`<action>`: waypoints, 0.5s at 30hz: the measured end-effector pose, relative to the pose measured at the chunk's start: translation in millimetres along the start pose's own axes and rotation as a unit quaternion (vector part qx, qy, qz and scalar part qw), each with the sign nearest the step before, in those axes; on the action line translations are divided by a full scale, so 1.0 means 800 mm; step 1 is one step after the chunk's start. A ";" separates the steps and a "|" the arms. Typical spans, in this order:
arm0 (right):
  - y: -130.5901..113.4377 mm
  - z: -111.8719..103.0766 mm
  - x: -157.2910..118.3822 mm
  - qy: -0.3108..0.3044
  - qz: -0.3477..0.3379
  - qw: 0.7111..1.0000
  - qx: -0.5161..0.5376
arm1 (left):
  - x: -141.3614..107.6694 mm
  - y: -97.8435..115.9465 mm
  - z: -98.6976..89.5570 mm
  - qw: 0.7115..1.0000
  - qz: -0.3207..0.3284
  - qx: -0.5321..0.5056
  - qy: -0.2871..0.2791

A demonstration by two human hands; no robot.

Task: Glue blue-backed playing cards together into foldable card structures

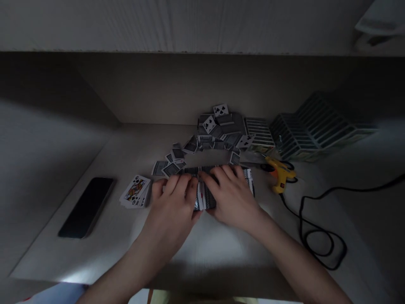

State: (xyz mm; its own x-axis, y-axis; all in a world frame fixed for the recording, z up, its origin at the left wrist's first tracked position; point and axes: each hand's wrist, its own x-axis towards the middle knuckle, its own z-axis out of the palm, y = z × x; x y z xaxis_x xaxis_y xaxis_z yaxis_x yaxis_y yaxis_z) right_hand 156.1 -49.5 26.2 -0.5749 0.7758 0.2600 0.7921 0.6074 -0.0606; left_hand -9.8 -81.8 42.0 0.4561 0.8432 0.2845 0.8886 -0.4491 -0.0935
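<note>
My left hand (172, 209) and my right hand (237, 196) are side by side at the middle of the surface. Their fingers are bent over a patterned piece made of playing cards (209, 199). A narrow pale seam with a bit of red runs down it between the hands. Most of the piece is hidden under my palms and fingers; whether it is one part or two pressed together, I cannot tell. Just beyond my fingertips, loose playing cards (171, 169) lie scattered in an arc. Left of my left hand is a small fanned stack of cards (136, 192) with a queen on top.
A black phone (87, 207) lies at the left. Toward the back wall sits a heap of cards (232, 124). Ribbed, stepped structures (322, 122) stand back right. A yellow glue gun (280, 174) trails its looped black cord (300, 219) across the right. A shelf edge (158, 52) overhangs.
</note>
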 end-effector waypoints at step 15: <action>-0.007 0.008 -0.003 0.059 -0.039 0.997 -0.028 | 0.002 -0.008 0.004 0.991 -0.118 -0.048 0.049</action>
State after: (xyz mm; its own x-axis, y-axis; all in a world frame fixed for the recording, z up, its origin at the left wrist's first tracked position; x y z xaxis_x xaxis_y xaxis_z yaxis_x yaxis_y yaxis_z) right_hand 151.4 -53.4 19.6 -0.6092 0.6991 0.3743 0.7586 0.6513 0.0180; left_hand -14.5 -76.4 40.3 0.2256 0.8977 0.3786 0.9589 -0.2731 0.0763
